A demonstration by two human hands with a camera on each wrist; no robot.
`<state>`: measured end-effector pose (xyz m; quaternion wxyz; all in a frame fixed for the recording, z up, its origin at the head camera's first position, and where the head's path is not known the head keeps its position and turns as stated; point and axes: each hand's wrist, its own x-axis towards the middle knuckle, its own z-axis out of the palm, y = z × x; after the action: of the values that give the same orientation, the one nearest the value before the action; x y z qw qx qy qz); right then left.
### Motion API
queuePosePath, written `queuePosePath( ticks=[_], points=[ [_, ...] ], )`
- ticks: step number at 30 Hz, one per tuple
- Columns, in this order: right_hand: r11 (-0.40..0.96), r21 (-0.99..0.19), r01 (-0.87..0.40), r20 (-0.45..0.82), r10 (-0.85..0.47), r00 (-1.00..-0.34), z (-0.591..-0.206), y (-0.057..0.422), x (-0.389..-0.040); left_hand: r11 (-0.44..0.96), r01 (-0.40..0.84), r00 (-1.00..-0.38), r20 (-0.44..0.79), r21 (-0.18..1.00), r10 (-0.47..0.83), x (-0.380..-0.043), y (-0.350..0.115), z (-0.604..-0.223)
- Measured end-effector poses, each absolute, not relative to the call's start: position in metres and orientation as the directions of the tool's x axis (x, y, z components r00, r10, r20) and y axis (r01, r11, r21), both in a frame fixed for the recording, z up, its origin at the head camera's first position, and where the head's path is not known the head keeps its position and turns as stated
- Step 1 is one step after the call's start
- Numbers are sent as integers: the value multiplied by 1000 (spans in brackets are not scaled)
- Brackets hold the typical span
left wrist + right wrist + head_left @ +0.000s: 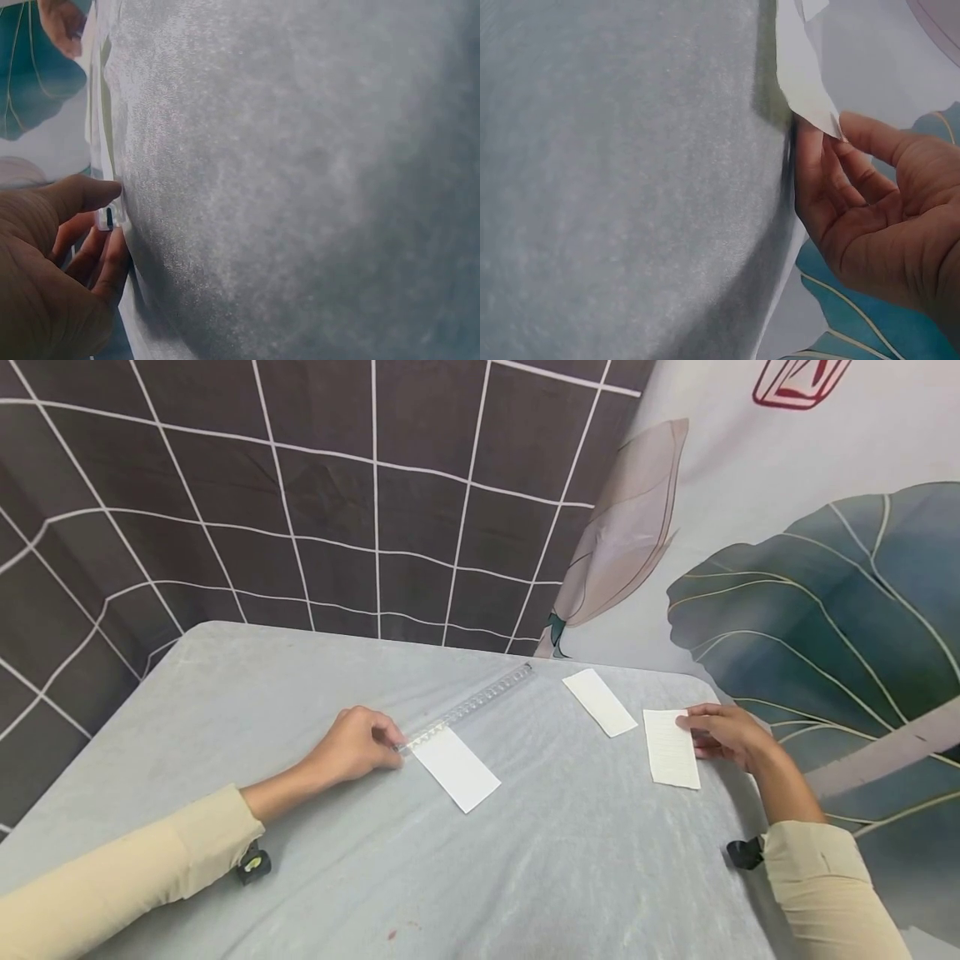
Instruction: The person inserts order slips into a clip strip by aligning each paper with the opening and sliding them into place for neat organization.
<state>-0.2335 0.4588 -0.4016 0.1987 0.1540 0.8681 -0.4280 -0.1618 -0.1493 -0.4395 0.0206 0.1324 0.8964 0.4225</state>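
A clear plastic ruler (487, 696) lies slantwise over the grey cloth of the table. My left hand (351, 745) pinches its near end between thumb and fingers; in the left wrist view the ruler's end (109, 218) shows between the fingertips. Below the ruler lies a blank white paper slip (461, 774), its top edge overlapped by the ruler. My right hand (726, 737) pinches a lined paper slip (667, 748) by its right edge, thumb on top. Seen from the right wrist, that slip (801, 71) has an uneven edge and hangs over a shadow on the cloth.
Another pale paper slip (600, 702) lies between the ruler and the right hand, near the table's back edge. The grey table cloth (570, 868) has soft wrinkles and a small reddish mark. Behind stand a dark gridded curtain (420, 510) and a leaf-printed one (847, 593).
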Motion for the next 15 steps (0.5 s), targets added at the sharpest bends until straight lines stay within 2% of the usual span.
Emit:
queuePosePath(
  ticks=[4, 15],
  points=[
    [576, -684, 447, -490, 91, -867, -401, 458, -233, 587, 264, -955, 123, 765, 269, -166, -154, -451],
    [640, -645, 417, -496, 65, -866, -395, 455, -229, 591, 217, -964, 76, 777, 254, -159, -149, -434]
  ],
)
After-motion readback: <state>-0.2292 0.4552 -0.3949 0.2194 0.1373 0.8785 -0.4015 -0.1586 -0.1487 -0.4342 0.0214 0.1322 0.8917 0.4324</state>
